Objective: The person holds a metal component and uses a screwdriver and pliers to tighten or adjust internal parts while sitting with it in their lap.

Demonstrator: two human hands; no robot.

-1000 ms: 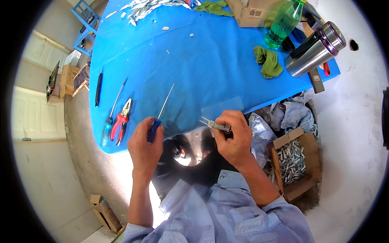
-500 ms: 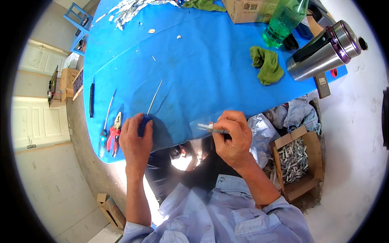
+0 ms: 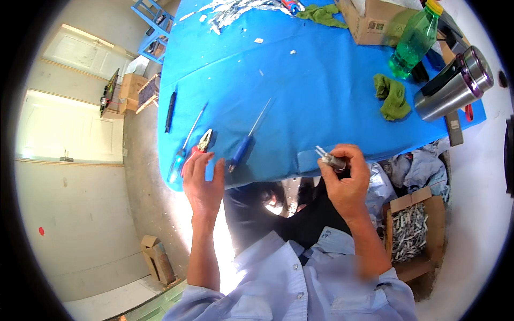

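1. The right hand [image 3: 349, 174] has its fingers clamped on a small metal piece [image 3: 333, 161], pinched between the thumb and the bent index finger.
2. Two thin, pale prongs of that piece jut out past the fingertips, up and to the left; its other end is partly hidden inside the curled fingers.
3. The left hand [image 3: 204, 184] has its fingers apart, with the thumb spread wide from the others.
4. A pair of red-handled pliers [image 3: 203, 143] lies just beyond those left fingers. The fingers cover part of the handles; whether they touch them I cannot tell. The metal head points away from the fingertips.
5. A screwdriver with a dark blue handle [image 3: 242, 151] lies just to the right of the left thumb, apart from it, its shaft pointing away from the hand.
6. A second screwdriver with a translucent blue handle [image 3: 177, 165] lies just left of the left fingers, beside the pliers. Farther out beyond it is a slim black tool [image 3: 171, 112].
7. All these tools rest on the blue surface [image 3: 310, 112], whose near edge passes close to both hands' fingers.
8. Beyond the right fingers and to their right are a crumpled green cloth [image 3: 392, 98] and a steel flask [image 3: 448, 92].
9. Below and right of the right fingers stands an open carton [image 3: 437, 227] filled with metal strips [image 3: 409, 232].
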